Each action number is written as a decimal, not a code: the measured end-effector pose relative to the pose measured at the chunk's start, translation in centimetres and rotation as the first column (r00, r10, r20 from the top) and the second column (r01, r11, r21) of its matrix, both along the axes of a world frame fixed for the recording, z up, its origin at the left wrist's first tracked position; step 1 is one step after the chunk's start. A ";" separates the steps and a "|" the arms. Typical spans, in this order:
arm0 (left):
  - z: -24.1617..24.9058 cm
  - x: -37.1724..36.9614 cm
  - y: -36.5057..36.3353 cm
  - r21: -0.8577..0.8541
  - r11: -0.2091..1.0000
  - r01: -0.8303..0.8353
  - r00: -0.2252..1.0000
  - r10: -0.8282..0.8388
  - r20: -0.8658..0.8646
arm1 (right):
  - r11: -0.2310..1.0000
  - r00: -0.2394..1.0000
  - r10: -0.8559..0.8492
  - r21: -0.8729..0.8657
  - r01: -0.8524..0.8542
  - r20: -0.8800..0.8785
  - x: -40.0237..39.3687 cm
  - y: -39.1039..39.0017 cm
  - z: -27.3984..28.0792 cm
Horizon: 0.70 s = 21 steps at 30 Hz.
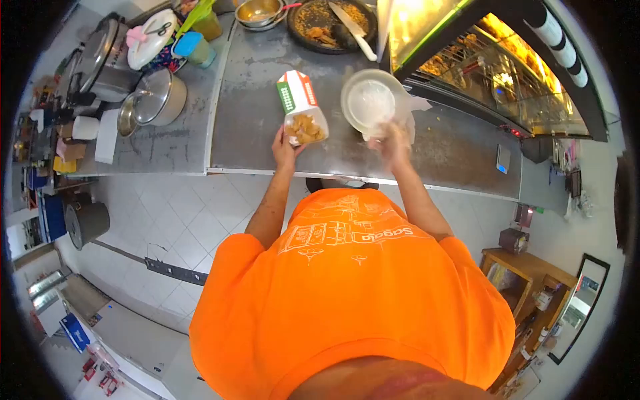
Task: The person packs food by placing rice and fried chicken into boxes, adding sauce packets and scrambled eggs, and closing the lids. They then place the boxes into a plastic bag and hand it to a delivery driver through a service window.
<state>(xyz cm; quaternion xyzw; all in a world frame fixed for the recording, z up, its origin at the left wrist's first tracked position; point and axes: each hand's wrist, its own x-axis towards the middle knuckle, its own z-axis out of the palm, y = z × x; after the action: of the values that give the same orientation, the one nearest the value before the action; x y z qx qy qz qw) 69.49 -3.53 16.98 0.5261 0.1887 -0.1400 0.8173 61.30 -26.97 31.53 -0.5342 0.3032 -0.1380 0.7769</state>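
Two bare hands work over the grey counter [250, 100], & we judge the step in hand as the handling of one food portion, w/ box on L side and bowl on R side. Our left hand [287, 150] is curled round the near end of a printed paper box [301, 93], thumb at its L side, so we take it as gripping. The box is open, w/ its lid flap toward the far side and brown food pieces [305, 129] inside; it is close to the counter's near edge. Our right hand [393, 140] is blurred at the near R rim of a pale bowl [347, 100]; we cannot tell if its fingers pinch this rim or only pass beside it. In our opinion, the next move calls for a level box, b/c loose pieces could fall, plus a sure hold at the bowl.

Re surface: the counter shows worn marks. On its far side we see a dark pan [327, 49] w/ crumbs, and a knife [353, 28] lying across it. To R is a lit glass cabinet [453, 102]; to L, a steel pot [177, 100]. Re room: pale floor tiles [187, 207], a grey bin [90, 223] on L, & wooden shelves [527, 267] on R.
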 end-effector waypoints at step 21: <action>20.7 -0.5 -28.8 0.739 0.355 -0.573 0.552 -0.500 0.668 | 0.578 0.670 -0.722 0.382 0.721 -0.173 -22.7 -59.9 -17.8</action>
<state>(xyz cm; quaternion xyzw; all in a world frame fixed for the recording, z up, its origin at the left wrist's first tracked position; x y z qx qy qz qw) 68.97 -32.28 37.70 0.8793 -0.1654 0.2836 0.3452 38.64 -86.84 13.72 -0.1846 0.5154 -0.3732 0.7490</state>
